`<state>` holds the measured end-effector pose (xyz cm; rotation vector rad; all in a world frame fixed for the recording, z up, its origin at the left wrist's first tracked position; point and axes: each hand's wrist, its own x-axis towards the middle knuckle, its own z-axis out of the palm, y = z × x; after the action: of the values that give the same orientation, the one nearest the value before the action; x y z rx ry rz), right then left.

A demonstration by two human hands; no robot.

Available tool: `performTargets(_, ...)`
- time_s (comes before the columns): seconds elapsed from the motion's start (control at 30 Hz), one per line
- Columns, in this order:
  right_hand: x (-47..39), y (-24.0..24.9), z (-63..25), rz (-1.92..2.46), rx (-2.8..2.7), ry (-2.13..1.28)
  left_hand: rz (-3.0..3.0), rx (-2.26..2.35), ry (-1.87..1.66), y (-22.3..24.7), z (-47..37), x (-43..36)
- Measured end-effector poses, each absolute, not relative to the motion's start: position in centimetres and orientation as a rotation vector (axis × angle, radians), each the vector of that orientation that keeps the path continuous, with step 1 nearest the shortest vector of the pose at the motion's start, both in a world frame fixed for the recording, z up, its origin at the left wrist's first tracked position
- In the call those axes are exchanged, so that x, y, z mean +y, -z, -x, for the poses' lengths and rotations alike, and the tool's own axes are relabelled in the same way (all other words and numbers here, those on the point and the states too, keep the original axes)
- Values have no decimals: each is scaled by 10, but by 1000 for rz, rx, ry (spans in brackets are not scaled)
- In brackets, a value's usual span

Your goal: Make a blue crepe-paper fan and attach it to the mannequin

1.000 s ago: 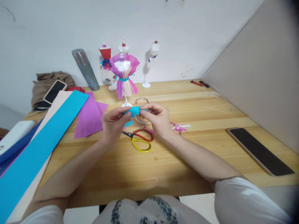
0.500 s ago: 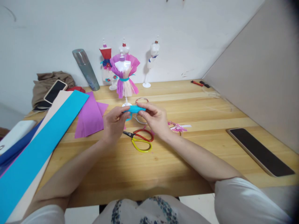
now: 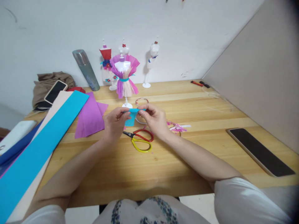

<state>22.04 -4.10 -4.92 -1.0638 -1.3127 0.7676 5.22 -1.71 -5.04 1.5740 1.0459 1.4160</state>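
A small piece of blue crepe paper (image 3: 130, 119) is stretched between my two hands above the table, its upper edge folded or rolled and a flat part showing below. The thumb and fingers of my left hand (image 3: 115, 124) pinch its left end. At its right end, my right hand (image 3: 155, 121) pinches it likewise. Scissors (image 3: 139, 137) with one red and one yellow handle lie just below the hands. Behind them stands a small white dress form (image 3: 123, 65) in a purple and cream paper dress with a blue waistband.
Long blue paper (image 3: 46, 143) and purple paper (image 3: 90, 121) lie on the left. Several more dress forms, one in red (image 3: 106, 54), and a bottle (image 3: 86, 70) stand by the wall. Rolls of tape (image 3: 142, 100), pink scraps (image 3: 178, 127) and a phone (image 3: 260, 151) are also on the table.
The blue crepe paper has turned in my fingers: its upper part looks thinner, and more of the flat part shows below. Both hands stay in nearly the same place.
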Motion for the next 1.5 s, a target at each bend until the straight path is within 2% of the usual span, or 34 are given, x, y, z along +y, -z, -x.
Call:
performTargets(0.43,-46,34,-217,946,-1115,-1136,-1308,945,-1388,25,-56,-26)
performTargets(0.73,-52,31,-217,923,-1189,-896,-1319,891,-1424,20,-56,-34)
performTargets(1.17,-51,34,-215,881,-1183,-857,-1324,858,-1415,20,-58,-35)
performTargets(1.5,-51,42,-219,821,-1353,-720,-1657,717,-1530,37,-51,-27)
